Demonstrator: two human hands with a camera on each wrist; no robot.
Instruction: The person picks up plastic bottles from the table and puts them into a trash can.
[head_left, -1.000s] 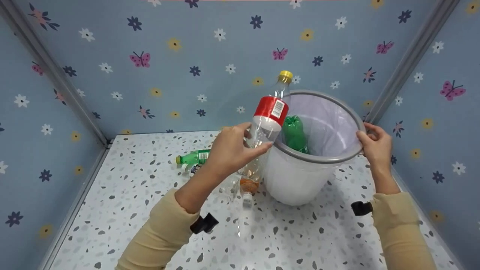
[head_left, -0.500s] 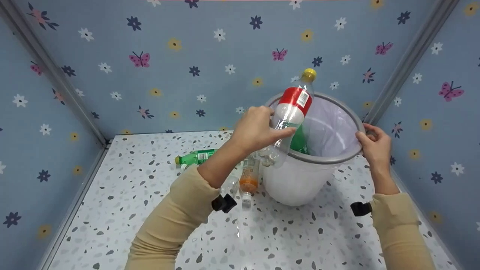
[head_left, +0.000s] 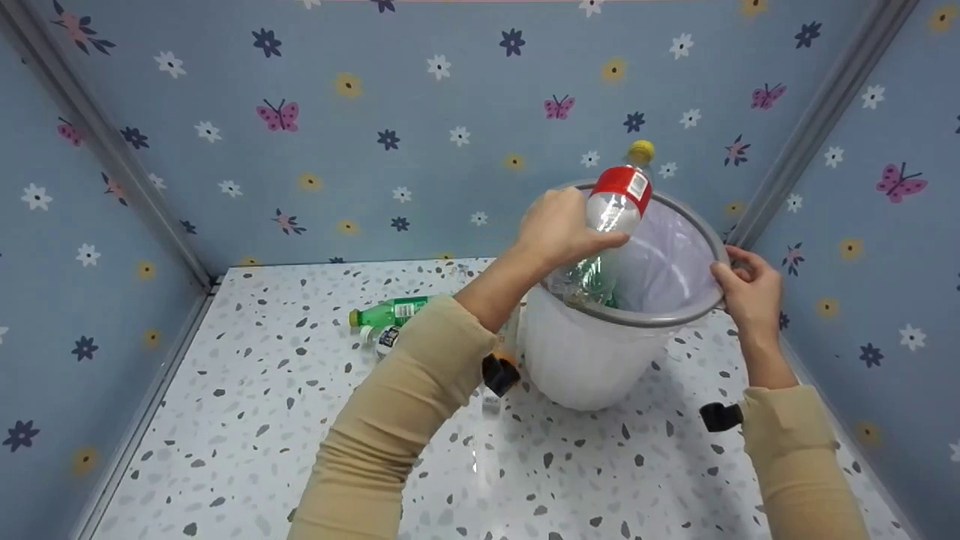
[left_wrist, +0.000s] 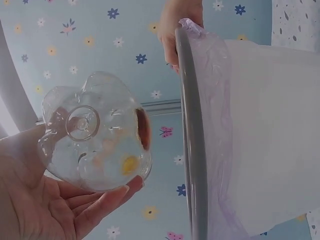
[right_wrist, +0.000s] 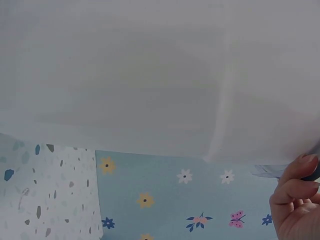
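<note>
My left hand (head_left: 566, 229) grips a clear plastic bottle (head_left: 619, 196) with a red label and a yellow cap. The bottle leans cap-up over the near left side of a white trash can (head_left: 592, 367), which has a grey rim and a pale purple liner. In the left wrist view the base of the bottle (left_wrist: 82, 125) faces the camera, beside the grey rim (left_wrist: 192, 135). My right hand (head_left: 750, 289) pinches the right side of the rim. Inside the can, a green bottle (head_left: 596, 274) shows partly, behind the clear one.
Left of the can, a green bottle (head_left: 390, 313) with a yellow cap lies on the speckled table (head_left: 247, 405). A white-capped bottle (head_left: 384, 337) lies beside it. Another white-capped bottle (head_left: 491, 403) is mostly hidden under my left forearm. Flowered walls (head_left: 360, 150) enclose the table.
My left hand has carried the clear bottle right, from beside the can to over its opening. My right hand has stayed at the rim.
</note>
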